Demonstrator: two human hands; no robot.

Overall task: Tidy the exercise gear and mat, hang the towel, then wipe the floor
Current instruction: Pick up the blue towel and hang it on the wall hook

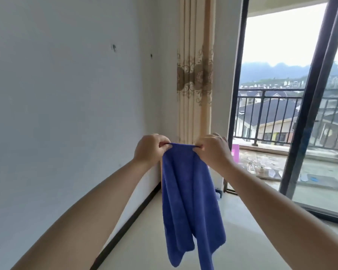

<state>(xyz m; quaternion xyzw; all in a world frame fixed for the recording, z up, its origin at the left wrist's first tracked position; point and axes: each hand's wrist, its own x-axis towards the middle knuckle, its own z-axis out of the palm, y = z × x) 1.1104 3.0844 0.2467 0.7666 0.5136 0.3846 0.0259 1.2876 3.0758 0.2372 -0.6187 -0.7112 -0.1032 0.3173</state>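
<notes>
Blue towel (189, 201) is hanging in front of us, above the floor (242, 230) | our left hand (150, 150) and right hand (215, 151) are each pinching a top corner, fingertips hiding the hem ends | its lower tip is running off the bottom edge | beige curtain (195, 75) is hanging behind it.

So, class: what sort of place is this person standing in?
Probably a sparsely furnished upstairs room at home: a pleated beige curtain hangs beside a dark-framed sliding glass door, which opens onto a railed balcony overlooking rooftops.
</notes>
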